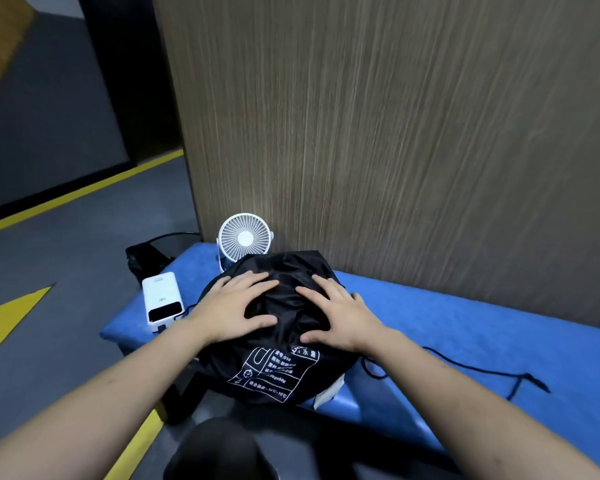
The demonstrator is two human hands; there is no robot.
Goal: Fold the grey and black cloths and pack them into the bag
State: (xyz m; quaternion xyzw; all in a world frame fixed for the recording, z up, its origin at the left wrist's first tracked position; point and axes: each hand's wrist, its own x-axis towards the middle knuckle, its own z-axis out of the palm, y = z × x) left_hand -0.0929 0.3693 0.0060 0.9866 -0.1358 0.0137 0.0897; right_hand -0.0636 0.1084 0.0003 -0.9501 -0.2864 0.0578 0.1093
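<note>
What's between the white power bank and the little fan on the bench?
In the head view, only bare blue bench lies between power bank and fan.

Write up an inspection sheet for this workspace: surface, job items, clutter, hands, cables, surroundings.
Surface: blue padded bench against a wood-grain panel.
Job's things: black bag, bulging, with white printed label, lies on the bench; grey and black cloths not seen loose.
Clutter: white fan behind the bag; white box-shaped device at the bench's left end.
Hands: left hand and right hand press flat on top of the bag, fingers spread.
Cables: black cord trails over the bench right of the bag.
Surroundings: grey floor with yellow lines.
</note>
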